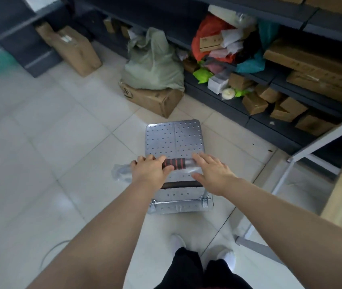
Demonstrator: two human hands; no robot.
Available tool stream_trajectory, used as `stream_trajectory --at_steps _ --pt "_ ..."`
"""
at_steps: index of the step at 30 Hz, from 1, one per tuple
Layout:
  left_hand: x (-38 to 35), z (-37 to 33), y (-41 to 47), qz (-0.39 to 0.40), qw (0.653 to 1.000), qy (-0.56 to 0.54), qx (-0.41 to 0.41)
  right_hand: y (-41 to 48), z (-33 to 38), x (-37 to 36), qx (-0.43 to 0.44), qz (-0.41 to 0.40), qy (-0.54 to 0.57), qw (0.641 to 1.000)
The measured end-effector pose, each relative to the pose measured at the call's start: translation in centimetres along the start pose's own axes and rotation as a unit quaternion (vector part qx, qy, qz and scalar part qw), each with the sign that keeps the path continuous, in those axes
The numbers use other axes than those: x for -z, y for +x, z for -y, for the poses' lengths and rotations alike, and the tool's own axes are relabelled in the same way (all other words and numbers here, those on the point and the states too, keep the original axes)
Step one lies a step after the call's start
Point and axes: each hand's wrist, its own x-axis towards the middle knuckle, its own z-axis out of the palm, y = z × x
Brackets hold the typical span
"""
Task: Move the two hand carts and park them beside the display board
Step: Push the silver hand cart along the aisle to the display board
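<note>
A silver hand cart [174,138] with a perforated metal deck stands on the white tiled floor just ahead of my feet. Its handle bar [177,163] has a black and red grip and a clear plastic wrap at both ends. My left hand [151,172] is curled around the left part of the handle. My right hand [212,174] hovers over the right end with its fingers spread, not closed on the bar. Only one cart is in view, and no display board can be made out.
A cardboard box [151,99] with a green sack [153,63] on it sits just beyond the cart. Dark shelving [270,130] stacked with boxes and bags runs along the right. A white metal frame [303,155] stands at the near right. Another carton [76,51] leans far left.
</note>
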Motion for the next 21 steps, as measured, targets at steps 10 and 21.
stream_trajectory --at_steps 10,21 --pt "-0.4 10.9 -0.1 0.073 0.995 -0.072 -0.003 3.0 4.7 -5.3 -0.042 0.019 0.130 0.990" --pt "-1.6 9.3 -2.1 0.056 0.997 -0.050 -0.023 2.6 2.5 -4.1 0.021 0.079 0.044 0.996"
